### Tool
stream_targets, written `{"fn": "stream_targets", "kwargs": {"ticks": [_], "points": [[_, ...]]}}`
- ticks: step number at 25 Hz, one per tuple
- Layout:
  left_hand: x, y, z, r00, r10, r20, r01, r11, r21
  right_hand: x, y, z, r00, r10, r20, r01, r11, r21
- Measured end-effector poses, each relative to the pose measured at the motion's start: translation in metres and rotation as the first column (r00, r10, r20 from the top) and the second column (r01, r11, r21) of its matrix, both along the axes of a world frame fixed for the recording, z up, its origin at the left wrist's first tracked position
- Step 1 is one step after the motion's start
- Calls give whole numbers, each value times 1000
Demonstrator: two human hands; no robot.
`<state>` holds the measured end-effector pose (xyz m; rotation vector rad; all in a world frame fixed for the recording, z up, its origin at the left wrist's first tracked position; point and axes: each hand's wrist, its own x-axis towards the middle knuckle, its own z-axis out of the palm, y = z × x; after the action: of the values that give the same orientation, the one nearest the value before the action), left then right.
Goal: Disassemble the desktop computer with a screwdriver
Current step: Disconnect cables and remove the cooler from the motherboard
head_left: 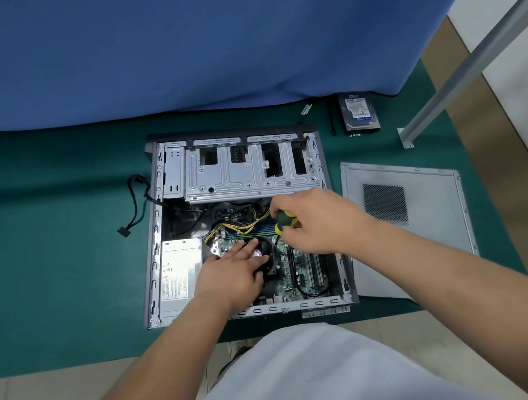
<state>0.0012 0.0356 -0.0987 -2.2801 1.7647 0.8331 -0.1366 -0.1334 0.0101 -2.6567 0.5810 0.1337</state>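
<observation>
Left hand (232,269) flat, fingers straight; right hand (317,222) curled (tight grip).

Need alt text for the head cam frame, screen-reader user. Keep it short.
A person's right hand grips a green-and-yellow screwdriver over the motherboard of an open desktop computer case lying on a green mat, while the left hand rests flat on the CPU cooler fan. The removed side panel and a hard drive lie to the right.
</observation>
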Motion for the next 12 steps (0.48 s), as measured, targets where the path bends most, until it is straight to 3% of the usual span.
{"fn": "stream_targets", "kwargs": {"ticks": [4,5,8,10,12], "points": [[-1,0,1,1000,10,-2,-10,1000,-10,14,4,3,996,2,-93,-42,901,-431],[-1,1,1,1000,14,-2,-14,1000,-15,15,3,3,994,74,-77,-101,887,-451],[-1,1,0,1000,17,0,-17,1000,-26,13,-9,13,931,358,-71,-362,883,-299],[-1,1,-1,1000,20,1,-20,999,-31,11,-13,15,942,326,-77,-334,892,-304],[-1,1,-1,1000,25,3,-25,999,-36,12,-9,13,981,158,-111,-191,886,-423]]}}
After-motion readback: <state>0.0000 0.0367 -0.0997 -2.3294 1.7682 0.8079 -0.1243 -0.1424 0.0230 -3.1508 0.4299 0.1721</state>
